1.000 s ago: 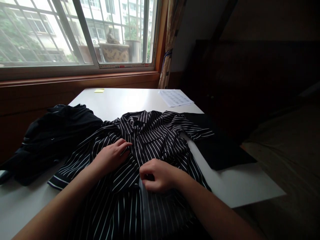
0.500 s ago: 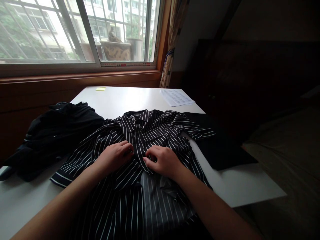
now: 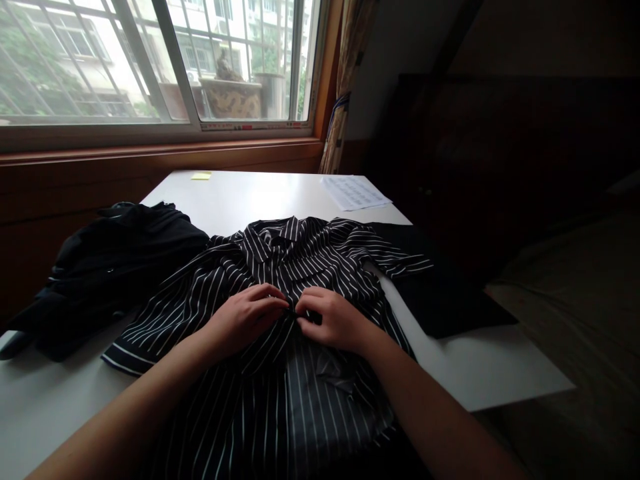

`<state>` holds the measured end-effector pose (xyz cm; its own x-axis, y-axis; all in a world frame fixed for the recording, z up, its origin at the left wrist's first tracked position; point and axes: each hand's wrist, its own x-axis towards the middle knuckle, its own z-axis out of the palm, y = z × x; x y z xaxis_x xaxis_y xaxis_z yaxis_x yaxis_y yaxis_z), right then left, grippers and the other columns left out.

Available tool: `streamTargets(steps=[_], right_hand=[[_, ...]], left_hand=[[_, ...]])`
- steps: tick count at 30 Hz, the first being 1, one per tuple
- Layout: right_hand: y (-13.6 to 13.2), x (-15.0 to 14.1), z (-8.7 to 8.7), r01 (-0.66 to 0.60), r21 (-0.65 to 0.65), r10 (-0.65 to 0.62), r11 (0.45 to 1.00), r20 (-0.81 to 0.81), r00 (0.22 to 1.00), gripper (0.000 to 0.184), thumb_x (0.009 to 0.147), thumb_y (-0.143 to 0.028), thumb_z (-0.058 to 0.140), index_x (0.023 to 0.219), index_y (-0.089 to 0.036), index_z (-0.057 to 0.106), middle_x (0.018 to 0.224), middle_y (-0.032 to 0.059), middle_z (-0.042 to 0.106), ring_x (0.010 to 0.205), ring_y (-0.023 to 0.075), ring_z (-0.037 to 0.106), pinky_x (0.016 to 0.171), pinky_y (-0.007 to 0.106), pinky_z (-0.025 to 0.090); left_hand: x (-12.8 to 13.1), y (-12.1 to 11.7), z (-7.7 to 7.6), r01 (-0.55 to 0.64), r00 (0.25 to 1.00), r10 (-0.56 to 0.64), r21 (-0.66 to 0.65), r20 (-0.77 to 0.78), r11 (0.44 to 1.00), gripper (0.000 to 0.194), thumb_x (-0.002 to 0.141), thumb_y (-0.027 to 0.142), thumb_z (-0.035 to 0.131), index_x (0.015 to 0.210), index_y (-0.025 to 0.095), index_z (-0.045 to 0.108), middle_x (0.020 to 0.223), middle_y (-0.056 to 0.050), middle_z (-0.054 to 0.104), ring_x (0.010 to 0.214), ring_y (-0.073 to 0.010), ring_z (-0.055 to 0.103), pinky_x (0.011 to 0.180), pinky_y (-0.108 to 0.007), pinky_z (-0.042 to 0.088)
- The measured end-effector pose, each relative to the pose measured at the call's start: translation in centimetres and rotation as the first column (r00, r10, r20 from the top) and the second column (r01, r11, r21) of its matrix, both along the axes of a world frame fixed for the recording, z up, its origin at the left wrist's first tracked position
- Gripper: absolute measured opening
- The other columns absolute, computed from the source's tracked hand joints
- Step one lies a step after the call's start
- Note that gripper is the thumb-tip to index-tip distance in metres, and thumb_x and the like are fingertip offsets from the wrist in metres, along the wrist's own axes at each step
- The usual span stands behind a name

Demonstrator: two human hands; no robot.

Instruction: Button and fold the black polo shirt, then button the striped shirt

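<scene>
A black shirt with white stripes [image 3: 320, 260] lies spread on the white table, its collar pointing away from me. Over its front, my left hand [image 3: 253, 313] and my right hand [image 3: 333, 317] are close together at the middle edges. Both hands have their fingers pinched on the shirt's front cloth. Whether a button is between the fingertips I cannot make out. Below the hands the front parts, and the greyer inner side of the cloth shows there.
A heap of dark clothing [image 3: 115, 267] lies on the left of the table [image 3: 225, 200]. Another black cloth [image 3: 445, 293] lies under the right sleeve. Printed sheets [image 3: 354, 193] and a yellow sticky note [image 3: 201, 176] are at the far side, below the window.
My two hands have come closer together, the left moving right. Their fingers have drawn in and gathered the shirt's front edges between them.
</scene>
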<state>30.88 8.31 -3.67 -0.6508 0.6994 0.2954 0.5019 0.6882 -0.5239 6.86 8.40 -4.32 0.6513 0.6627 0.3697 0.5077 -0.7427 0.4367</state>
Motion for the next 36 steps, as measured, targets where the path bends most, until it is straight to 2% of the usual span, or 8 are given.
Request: streamTargets(steps=[3, 7, 14, 19, 22, 27, 33, 36], right_hand=[[0.2, 0.2, 0.4, 0.007, -0.061, -0.013, 0.998, -0.097, 0.995, 0.002, 0.085, -0.017, 0.06, 0.086, -0.018, 0.061, 0.085, 0.0016, 0.059, 0.081, 0.0143, 0.056, 0.075, 0.026, 0.044], [0.2, 0.1, 0.6, 0.021, -0.143, -0.042, 0.99, -0.142, 0.989, 0.003, 0.086, -0.016, 0.06, 0.085, -0.018, 0.063, 0.082, -0.0001, 0.058, 0.074, 0.0121, 0.054, 0.069, 0.025, 0.043], [0.3, -0.1, 0.4, 0.065, -0.183, -0.09, 0.981, -0.133, 0.987, 0.005, 0.086, -0.015, 0.06, 0.083, -0.018, 0.064, 0.08, -0.0003, 0.059, 0.075, 0.0123, 0.056, 0.069, 0.025, 0.043], [0.1, -0.3, 0.1, 0.081, -0.103, -0.092, 0.991, -0.104, 0.99, 0.005, 0.085, -0.019, 0.063, 0.089, -0.018, 0.065, 0.085, 0.0005, 0.06, 0.071, 0.0113, 0.055, 0.069, 0.025, 0.045], [0.0, -0.4, -0.3, 0.084, -0.057, -0.089, 0.995, -0.102, 0.991, 0.01, 0.085, -0.025, 0.065, 0.094, -0.02, 0.067, 0.089, 0.0011, 0.062, 0.072, 0.0115, 0.056, 0.071, 0.026, 0.046], [0.2, -0.5, -0.8, 0.095, 0.012, -0.095, 0.995, -0.049, 0.994, 0.008, 0.087, -0.026, 0.064, 0.09, -0.02, 0.07, 0.085, 0.0016, 0.065, 0.077, 0.0136, 0.061, 0.074, 0.026, 0.047], [0.3, -0.7, -1.3, 0.114, 0.139, -0.126, 0.984, 0.082, 0.989, 0.012, 0.088, -0.028, 0.062, 0.091, -0.021, 0.072, 0.085, 0.0031, 0.068, 0.077, 0.0147, 0.062, 0.074, 0.026, 0.046], [0.4, -0.8, -1.5, 0.111, 0.157, -0.126, 0.981, 0.089, 0.988, 0.013, 0.089, -0.027, 0.061, 0.09, -0.02, 0.072, 0.084, 0.0035, 0.067, 0.076, 0.0151, 0.062, 0.073, 0.027, 0.046]], left_hand=[[0.5, -0.2, -0.4, 0.025, 0.999, -0.022, -0.096, 0.031, 0.995, 0.024, 0.097, 0.028, 0.052, 0.118, 0.024, 0.063, 0.115, -0.006, 0.064, 0.1, -0.0165, 0.063, 0.088, -0.032, 0.053], [1.0, 0.1, -0.9, 0.018, 0.991, 0.005, -0.175, 0.131, 0.984, 0.016, 0.094, 0.029, 0.058, 0.105, 0.02, 0.067, 0.101, -0.004, 0.064, 0.088, -0.0146, 0.063, 0.08, -0.028, 0.053], [1.2, 0.2, -0.2, 0.015, 0.982, 0.037, -0.272, 0.187, 0.962, 0.01, 0.092, 0.024, 0.06, 0.094, 0.017, 0.067, 0.088, -0.003, 0.062, 0.079, -0.0133, 0.06, 0.073, -0.026, 0.05], [1.3, 0.1, -0.5, -0.009, 0.983, 0.058, -0.274, 0.172, 0.962, 0.011, 0.092, 0.023, 0.058, 0.094, 0.018, 0.068, 0.088, -0.003, 0.062, 0.079, -0.0133, 0.06, 0.073, -0.026, 0.05], [1.4, 0.2, -1.1, -0.034, 0.985, 0.071, -0.229, 0.157, 0.973, 0.01, 0.092, 0.023, 0.058, 0.092, 0.018, 0.067, 0.089, -0.003, 0.062, 0.079, -0.0135, 0.061, 0.072, -0.026, 0.05], [1.6, 0.2, -1.9, -0.065, 0.99, 0.084, -0.16, 0.115, 0.985, 0.007, 0.089, 0.021, 0.06, 0.091, 0.019, 0.067, 0.087, -0.002, 0.062, 0.079, -0.0139, 0.061, 0.072, -0.026, 0.05], [1.7, 0.3, -1.9, -0.065, 0.991, 0.085, -0.184, 0.101, 0.981, 0.005, 0.088, 0.02, 0.062, 0.089, 0.019, 0.066, 0.086, -0.001, 0.062, 0.078, -0.0134, 0.061, 0.071, -0.024, 0.05], [1.6, 0.4, -2.0, -0.058, 0.993, 0.077, -0.191, 0.093, 0.98, 0.004, 0.088, 0.019, 0.062, 0.088, 0.018, 0.066, 0.087, -0.001, 0.061, 0.078, -0.0128, 0.06, 0.072, -0.024, 0.049]])
